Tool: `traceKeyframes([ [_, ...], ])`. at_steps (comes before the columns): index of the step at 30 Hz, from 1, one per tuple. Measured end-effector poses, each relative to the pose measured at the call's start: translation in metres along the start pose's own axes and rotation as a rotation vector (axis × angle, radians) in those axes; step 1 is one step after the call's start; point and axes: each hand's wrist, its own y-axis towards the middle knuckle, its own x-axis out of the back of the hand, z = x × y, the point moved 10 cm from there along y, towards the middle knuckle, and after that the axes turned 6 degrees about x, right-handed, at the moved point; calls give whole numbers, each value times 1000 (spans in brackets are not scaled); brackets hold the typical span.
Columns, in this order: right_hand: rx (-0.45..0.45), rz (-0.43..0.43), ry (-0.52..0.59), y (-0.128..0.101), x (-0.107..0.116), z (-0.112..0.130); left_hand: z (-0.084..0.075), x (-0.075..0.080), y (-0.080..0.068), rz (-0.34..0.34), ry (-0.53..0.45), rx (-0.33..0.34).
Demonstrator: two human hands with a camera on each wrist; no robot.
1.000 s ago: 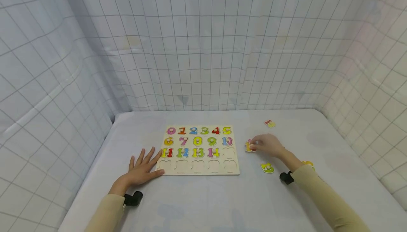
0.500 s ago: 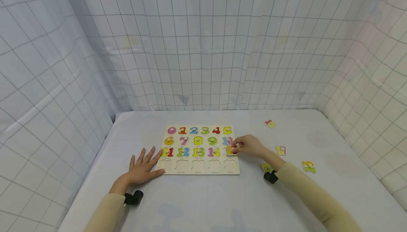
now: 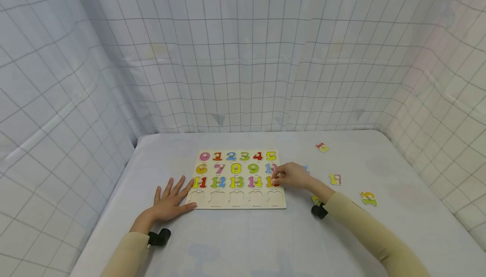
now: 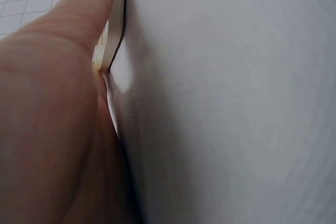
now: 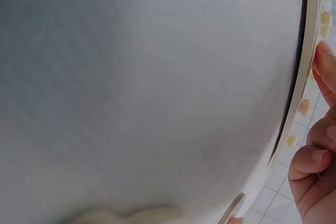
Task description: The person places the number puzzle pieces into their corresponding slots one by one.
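Note:
A wooden number puzzle board (image 3: 243, 205) lies flat on the white table, its top three rows filled with coloured numbers and its bottom row of slots bare. My right hand (image 3: 282, 178) pinches a yellow and red number piece (image 3: 271, 181) at the rightmost slot of the third row. In the right wrist view, curled fingers (image 5: 320, 153) sit beside the board's edge (image 5: 301, 82). My left hand (image 3: 171, 199) lies flat with fingers spread, touching the board's near left corner. In the left wrist view, a finger (image 4: 79, 14) lies against the board's edge (image 4: 114, 30).
Loose number pieces lie right of the board: a red and yellow one (image 3: 322, 147) far back, a yellow 17 (image 3: 336, 179), a yellow and green one (image 3: 368, 198), and one (image 3: 316, 200) half hidden under my right wrist. Gridded white curtains wall the table.
My right hand carried the number piece from the table leftward onto the board's third row. The yellow 17 it had covered now shows. The left hand stayed put.

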Motion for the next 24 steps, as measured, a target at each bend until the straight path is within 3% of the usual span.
traceKeyframes([
  [20,-82,20,7,0,-5,-8,-3,2,-2,-3,13,11],
  [24,-65,26,24,-2,-5,-8,-5,3,-1,0,11,7],
])
